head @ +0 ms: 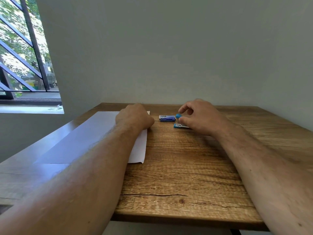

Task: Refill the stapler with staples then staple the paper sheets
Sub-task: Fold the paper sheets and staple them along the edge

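Both forearms bare, stretched fwd. Left hand [134, 117] knuckles up, fingers curled under, out of sight; resting low, can't tell if it grips anything. Right hand [200, 116] further right, wrist slightly raised, thumb & index bent toward each other in a pinch, other fingers loosely curled.

Small bright-blue plastic stapler [177, 116] with silver metal base; small dark-blue and white cardboard staple box [166, 118]; plain white paper sheets [94, 138]; brown wood-grain table top [186, 167]; pale grey-green wall [169, 48].
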